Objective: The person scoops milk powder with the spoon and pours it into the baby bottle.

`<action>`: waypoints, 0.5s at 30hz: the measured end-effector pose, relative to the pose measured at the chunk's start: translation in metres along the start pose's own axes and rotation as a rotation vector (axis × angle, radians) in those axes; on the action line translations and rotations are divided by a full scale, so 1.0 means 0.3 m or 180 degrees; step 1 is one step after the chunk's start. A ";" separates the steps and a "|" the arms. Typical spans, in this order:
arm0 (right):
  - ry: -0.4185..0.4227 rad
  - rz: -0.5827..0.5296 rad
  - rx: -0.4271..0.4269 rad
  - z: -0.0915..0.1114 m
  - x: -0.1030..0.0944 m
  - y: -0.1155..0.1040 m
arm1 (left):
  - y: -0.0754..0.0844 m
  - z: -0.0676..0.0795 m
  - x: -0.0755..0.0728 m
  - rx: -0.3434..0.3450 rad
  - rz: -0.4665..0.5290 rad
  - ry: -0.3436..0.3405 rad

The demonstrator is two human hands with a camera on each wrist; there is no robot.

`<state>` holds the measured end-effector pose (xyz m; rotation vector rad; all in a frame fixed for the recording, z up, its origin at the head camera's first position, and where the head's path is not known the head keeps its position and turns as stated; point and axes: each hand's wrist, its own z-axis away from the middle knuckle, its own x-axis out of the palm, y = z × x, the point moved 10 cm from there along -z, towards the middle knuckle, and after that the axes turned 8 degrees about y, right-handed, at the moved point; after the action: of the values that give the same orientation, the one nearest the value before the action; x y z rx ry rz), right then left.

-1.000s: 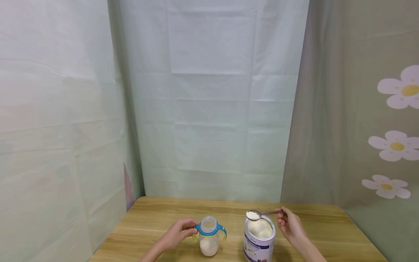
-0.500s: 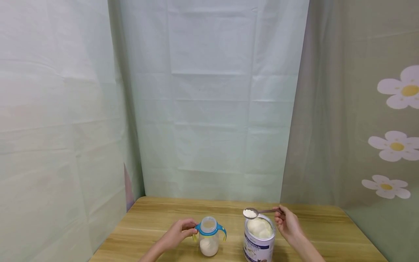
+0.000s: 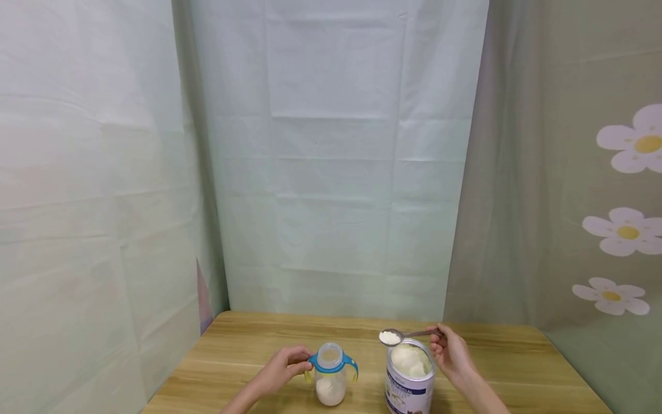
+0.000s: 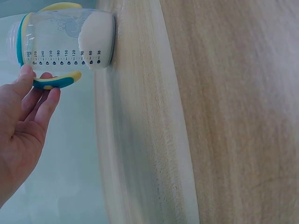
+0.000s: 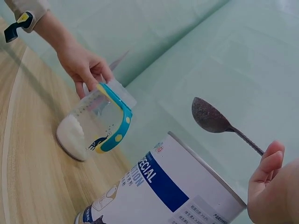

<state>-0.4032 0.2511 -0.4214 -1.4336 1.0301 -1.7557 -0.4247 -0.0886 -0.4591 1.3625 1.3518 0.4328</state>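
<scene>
A clear baby bottle [image 3: 330, 379] with blue and yellow side handles stands uncapped on the table, white powder in its bottom. My left hand [image 3: 283, 368] pinches its left handle [image 4: 57, 82] between thumb and fingers. To the right is an open milk powder tin [image 3: 410, 391], heaped with white powder. My right hand [image 3: 452, 353] pinches the end of a dark metal spoon [image 5: 210, 116]. The spoon's bowl [image 3: 391, 337], loaded with white powder, is over the tin's left rim. In the right wrist view the bowl shows from its underside, so its powder is hidden there.
The wood-grain table [image 3: 248, 339] has its far edge against a pale hanging cloth [image 3: 336, 230]. More cloth hangs at the left, and a cloth with printed flowers [image 3: 627, 232] hangs at the right. Between bottle and tin lies a narrow gap of tabletop.
My right hand has carried the loaded spoon slightly left, from above the tin's opening to its left rim, toward the bottle. The left hand, bottle and tin have stayed in place.
</scene>
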 end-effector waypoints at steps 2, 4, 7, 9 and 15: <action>0.0017 0.0012 -0.0001 0.001 0.002 0.000 | -0.003 -0.001 0.000 -0.0016 0.0018 0.0002; 0.0016 0.0024 -0.0003 0.003 0.008 -0.001 | -0.005 -0.001 0.000 -0.0043 0.0045 -0.0001; 0.0014 0.0055 -0.0001 0.009 0.016 -0.002 | -0.006 -0.001 0.000 -0.0064 0.0042 0.0002; -0.0004 0.0066 -0.0005 0.012 0.023 -0.002 | -0.005 -0.001 -0.001 -0.0059 0.0021 0.0003; -0.0020 0.0068 0.0004 0.016 0.041 0.000 | -0.003 -0.002 0.000 0.0009 -0.0047 -0.0005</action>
<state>-0.4009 0.2397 -0.4151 -1.4216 1.0371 -1.7353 -0.4257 -0.0887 -0.4596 1.3541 1.3608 0.4201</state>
